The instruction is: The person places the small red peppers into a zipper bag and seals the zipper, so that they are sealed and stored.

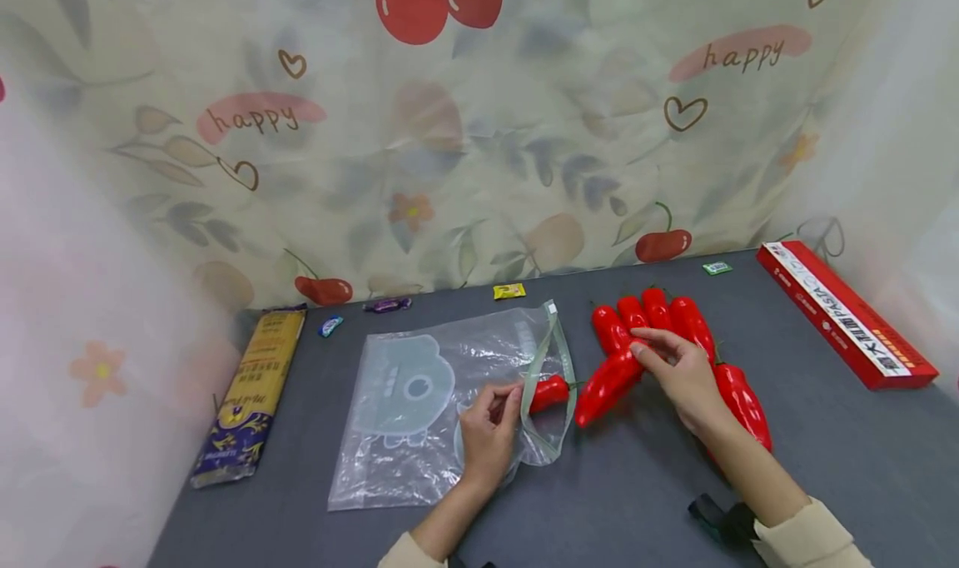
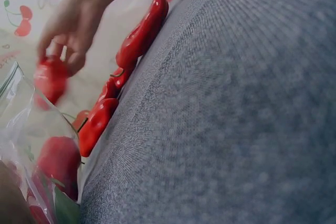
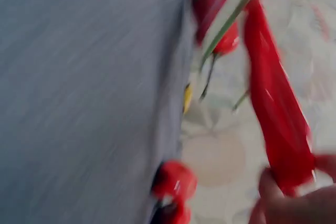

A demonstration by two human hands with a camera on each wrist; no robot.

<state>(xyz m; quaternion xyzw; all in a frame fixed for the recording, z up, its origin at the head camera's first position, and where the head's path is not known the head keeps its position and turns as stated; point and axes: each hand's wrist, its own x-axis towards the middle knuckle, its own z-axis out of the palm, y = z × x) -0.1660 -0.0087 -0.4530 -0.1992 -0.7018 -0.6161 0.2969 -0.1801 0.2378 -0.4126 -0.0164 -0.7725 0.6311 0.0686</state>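
Observation:
My right hand (image 1: pixel 685 385) pinches a glossy red pepper (image 1: pixel 608 386) by its stem end, tip pointing down and left toward the bag. In the right wrist view that pepper (image 3: pixel 275 98) hangs lengthwise from the fingertips. My left hand (image 1: pixel 490 435) grips the edge of a clear zip bag (image 1: pixel 348 476) with a pale green cartoon print, holding its mouth apart. Just inside the mouth lies another red pepper (image 1: pixel 549 394), its green stem poking outward. Several more red peppers (image 1: pixel 693 326) lie on the table around and beyond my right hand.
A red pasta box (image 1: pixel 847 314) lies at the right, a yellow and blue noodle packet (image 1: pixel 250 393) at the left. Small wrapped candies, among them a yellow one (image 1: pixel 509 291), line the back of the dark grey table (image 1: pixel 622 493). A printed curtain (image 1: pixel 479 185) hangs behind.

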